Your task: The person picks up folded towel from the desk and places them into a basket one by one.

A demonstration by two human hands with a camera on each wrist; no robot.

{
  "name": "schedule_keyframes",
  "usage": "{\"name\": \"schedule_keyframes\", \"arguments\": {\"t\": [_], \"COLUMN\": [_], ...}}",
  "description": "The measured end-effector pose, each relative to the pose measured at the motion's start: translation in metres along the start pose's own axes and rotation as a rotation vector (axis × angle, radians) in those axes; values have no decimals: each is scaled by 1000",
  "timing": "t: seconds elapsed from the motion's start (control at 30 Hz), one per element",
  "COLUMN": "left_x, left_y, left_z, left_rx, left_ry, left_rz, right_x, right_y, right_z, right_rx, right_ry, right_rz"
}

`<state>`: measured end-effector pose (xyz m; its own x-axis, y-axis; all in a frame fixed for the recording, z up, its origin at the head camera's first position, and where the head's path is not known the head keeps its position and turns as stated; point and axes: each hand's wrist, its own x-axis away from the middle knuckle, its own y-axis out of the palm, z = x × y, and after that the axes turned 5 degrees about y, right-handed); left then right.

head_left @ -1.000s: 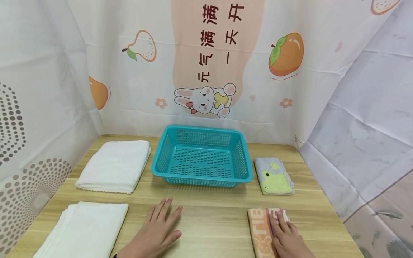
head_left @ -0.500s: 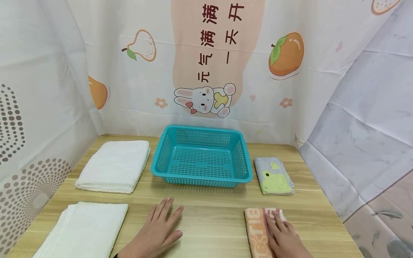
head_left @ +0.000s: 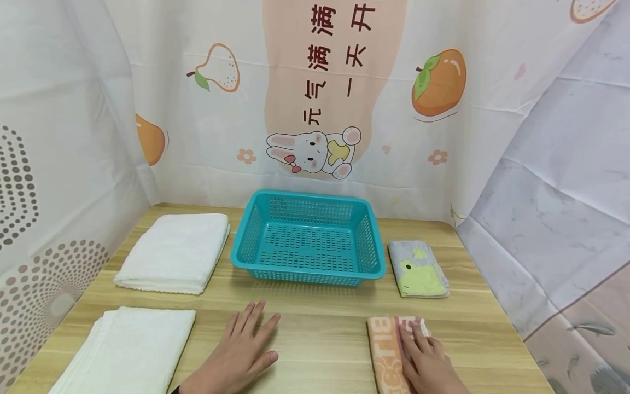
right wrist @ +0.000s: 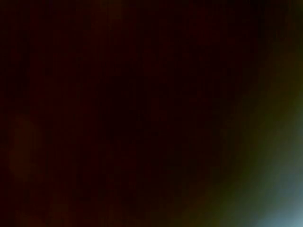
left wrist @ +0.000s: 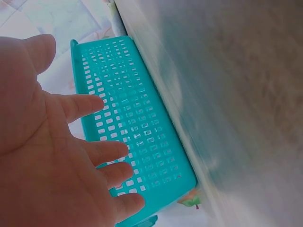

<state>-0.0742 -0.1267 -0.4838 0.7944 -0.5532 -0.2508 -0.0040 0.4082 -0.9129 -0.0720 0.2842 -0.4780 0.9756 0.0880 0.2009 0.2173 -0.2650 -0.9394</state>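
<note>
In the head view my right hand [head_left: 429, 361] rests with extended fingers on a folded orange-and-pink towel [head_left: 386, 350] with pale lettering, at the front right of the table. My left hand [head_left: 238, 350] lies at the table's front, fingers spread, holding nothing. Beyond both hands stands a teal perforated plastic basket [head_left: 307, 246] with nothing in it. The left wrist view shows the palm of that hand [left wrist: 61, 142] with the basket's holed side [left wrist: 137, 123] behind the fingers. The right wrist view is almost wholly dark.
Two folded white towels lie on the left, one at the back [head_left: 174, 251] and one in front [head_left: 133, 350]. A small grey towel with a green frog [head_left: 418, 269] sits right of the basket. Printed curtains [head_left: 211, 131] enclose the wooden table [head_left: 315, 334].
The orange-and-pink towel has slid a little to the left under my right hand. My left hand has stayed almost still, and the basket and other towels keep their places.
</note>
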Motion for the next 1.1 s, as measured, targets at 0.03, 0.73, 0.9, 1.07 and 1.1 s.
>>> {"name": "schedule_keyframes", "arguments": {"t": [0.03,0.73,0.9,1.07,1.1], "left_x": [0,4,4,4,4], "left_y": [0,1,2,2,2], "left_z": [0,-1,-2,-2,-2], "left_rx": [1,-5,1,-4,-6], "left_ry": [0,-10,-7,-5,-5], "left_rz": [0,18,23,31,32], "right_x": [0,-4,-6,-6,-6], "right_y": [0,0,0,1,1], "right_z": [-1,-16,-21,-25,-25], "right_rx": [-1,9,8,11,13], "right_ry": [4,7,16,16,13], "right_rz": [-5,-18,-27,-25,-21]}}
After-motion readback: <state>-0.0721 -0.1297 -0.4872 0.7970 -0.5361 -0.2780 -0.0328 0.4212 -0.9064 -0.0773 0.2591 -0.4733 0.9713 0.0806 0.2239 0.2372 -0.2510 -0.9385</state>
